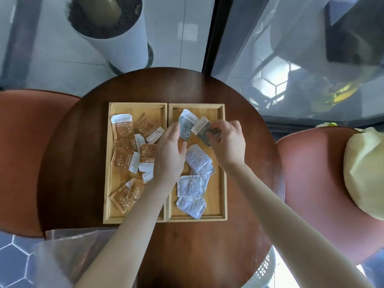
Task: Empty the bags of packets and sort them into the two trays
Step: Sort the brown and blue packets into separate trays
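Two wooden trays sit side by side on a round dark table. The left tray (108, 163) holds several orange-brown packets (122, 129). The right tray (220, 163) holds grey packets at its far end and several white-backed packets (197, 159) nearer me. My right hand (227, 140) pinches a grey packet (202, 129) over the far end of the right tray. My left hand (170, 150) hovers over the seam between the trays, fingers spread, its fingertips near another grey packet (186, 125); whether they touch it is unclear.
A clear plastic bag (68, 252) lies at the table's near left edge. Red-brown chairs (25, 154) flank the table; the right one (311, 179) carries a pale yellow bag (363, 173). A white planter (116, 34) stands beyond the table. A white basket (261, 271) sits below at the near right.
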The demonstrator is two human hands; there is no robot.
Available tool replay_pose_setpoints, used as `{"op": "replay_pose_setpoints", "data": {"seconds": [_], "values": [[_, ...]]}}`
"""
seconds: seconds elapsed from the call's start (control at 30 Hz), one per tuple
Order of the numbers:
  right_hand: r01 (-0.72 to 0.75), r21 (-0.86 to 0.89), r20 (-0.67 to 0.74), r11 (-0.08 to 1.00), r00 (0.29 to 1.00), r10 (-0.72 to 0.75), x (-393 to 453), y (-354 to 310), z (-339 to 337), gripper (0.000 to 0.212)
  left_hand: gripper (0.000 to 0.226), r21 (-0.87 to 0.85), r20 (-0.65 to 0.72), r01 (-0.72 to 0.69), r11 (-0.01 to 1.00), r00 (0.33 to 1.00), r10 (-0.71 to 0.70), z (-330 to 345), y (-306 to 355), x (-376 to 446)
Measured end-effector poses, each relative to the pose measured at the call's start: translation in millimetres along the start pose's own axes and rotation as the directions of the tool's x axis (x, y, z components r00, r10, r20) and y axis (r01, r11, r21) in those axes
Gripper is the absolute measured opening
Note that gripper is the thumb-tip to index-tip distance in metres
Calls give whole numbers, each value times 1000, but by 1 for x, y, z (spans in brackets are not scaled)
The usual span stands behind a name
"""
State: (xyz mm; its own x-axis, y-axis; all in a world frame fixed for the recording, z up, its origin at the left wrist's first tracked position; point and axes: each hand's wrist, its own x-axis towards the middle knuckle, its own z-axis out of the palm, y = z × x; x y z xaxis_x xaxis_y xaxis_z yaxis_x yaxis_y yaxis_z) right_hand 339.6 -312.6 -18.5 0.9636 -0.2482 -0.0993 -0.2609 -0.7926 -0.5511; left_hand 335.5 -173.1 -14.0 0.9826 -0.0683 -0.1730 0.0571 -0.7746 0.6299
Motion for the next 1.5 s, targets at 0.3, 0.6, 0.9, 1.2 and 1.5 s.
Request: {"op": "replay_pose_setpoints", "data": {"seconds": [0.3, 0.6, 0.9, 1.2, 1.5], "values": [[259, -145, 57, 955, 966, -254, -22, 4, -9, 21, 32, 100, 71, -182, 978, 982, 176, -1, -8, -20], [139, -174, 53, 975, 990, -132, -85, 10, 2, 27, 46, 151, 290, -425, 892, 882, 371, -4, -14, -37], [47, -154, 13, 987, 999, -45, -88, 7, 11, 31, 24, 76, 120, -383, 921, 920, 373, -7, -17, -40], [-92, -90, 55, 992, 994, 97, -82, 4, 11, 15, 26, -188, -40, 4, 982, 999, -11, -13, -19, -37], [49, 157, -144, 986, 989, -26, -66, -4, -4, 20, 41, -68, 38, -94, 993, 995, 96, -7, -20, -39]]}}
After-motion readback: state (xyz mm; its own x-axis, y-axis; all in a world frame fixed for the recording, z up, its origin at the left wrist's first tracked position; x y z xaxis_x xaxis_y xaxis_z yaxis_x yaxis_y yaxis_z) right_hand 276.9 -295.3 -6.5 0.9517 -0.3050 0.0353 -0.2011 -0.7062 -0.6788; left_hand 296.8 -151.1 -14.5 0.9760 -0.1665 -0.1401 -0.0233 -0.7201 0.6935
